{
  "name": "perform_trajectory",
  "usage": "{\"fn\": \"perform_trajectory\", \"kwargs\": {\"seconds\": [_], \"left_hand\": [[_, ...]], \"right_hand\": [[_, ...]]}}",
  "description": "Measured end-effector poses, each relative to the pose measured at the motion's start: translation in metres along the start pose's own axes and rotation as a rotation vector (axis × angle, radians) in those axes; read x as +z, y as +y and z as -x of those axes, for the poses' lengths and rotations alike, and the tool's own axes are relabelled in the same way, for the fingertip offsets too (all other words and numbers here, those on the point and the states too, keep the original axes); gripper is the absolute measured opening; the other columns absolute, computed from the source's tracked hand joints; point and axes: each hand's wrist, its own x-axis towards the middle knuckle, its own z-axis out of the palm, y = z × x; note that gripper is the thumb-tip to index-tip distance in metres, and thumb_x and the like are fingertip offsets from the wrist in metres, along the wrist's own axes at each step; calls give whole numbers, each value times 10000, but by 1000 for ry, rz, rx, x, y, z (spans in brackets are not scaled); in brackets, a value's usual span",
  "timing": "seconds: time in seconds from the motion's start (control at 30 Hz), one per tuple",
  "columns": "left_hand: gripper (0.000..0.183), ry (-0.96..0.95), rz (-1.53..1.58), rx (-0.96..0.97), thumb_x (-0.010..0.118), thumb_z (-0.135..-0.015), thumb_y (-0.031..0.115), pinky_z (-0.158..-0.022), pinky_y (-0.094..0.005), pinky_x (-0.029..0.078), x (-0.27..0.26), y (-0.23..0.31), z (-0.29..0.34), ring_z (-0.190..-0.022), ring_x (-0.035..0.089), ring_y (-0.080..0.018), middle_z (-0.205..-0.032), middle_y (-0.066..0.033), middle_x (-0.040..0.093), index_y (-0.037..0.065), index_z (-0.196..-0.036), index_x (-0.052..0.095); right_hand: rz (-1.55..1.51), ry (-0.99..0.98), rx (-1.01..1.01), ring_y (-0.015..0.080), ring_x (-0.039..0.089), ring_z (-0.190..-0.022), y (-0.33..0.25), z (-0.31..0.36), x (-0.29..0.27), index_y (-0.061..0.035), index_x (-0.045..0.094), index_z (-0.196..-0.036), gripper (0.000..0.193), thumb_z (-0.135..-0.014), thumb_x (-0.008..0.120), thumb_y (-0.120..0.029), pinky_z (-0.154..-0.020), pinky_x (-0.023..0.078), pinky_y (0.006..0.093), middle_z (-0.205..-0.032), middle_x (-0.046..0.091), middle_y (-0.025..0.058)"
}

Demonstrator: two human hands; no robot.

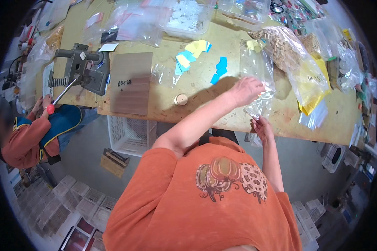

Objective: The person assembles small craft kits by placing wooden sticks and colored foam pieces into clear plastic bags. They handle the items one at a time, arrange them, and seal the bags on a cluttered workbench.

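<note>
A long clear plastic bag (255,67) lies over the right part of the table, with small yellow pieces (255,44) showing at its far end. My left hand (248,90) reaches across onto the bag, its fingers bent together at the tips; what they pinch is too small to make out. At the bag's near end, by the table's front edge, my right hand (263,129) has its thumb and fingers closed on the plastic. To the left of my left forearm stands a small round wooden piece (181,99). Yellow cards (194,48) and blue cards (220,69) are scattered beyond my hands.
A brown board (132,100) carries several small black pieces. Left of it stands a grey lever press (86,69); a person's hand (46,102) is near its red-knobbed lever. Bags of wooden pegs (280,44) lie at right, plastic tubs (186,19) at the back.
</note>
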Motion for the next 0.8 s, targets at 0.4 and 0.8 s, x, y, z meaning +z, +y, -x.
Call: {"fn": "perform_trajectory", "kwargs": {"seconds": [0.4, 0.8], "left_hand": [[478, 259, -380, -1243, 694, -763, 435, -797, -429, 471, -117, -128, 119, -1004, 565, -319, -1077, -158, 572, 40, -1009, 585], [508, 103, -424, -1392, 762, -710, 379, -823, -465, 486, -101, -144, 88, -1062, 572, -312, -1122, -127, 586, 53, -1053, 578]], "right_hand": [[452, -181, 194, 91, 637, -672, 5, 42, 71, -59, 599, -956, 203, -949, 514, -244, -525, 446, 186, -840, 677, 44], [703, -417, -24, 55, 583, -671, 9, 5, 120, -35, 615, -936, 146, -942, 540, -160, -550, 453, 190, -806, 659, 21]]}}
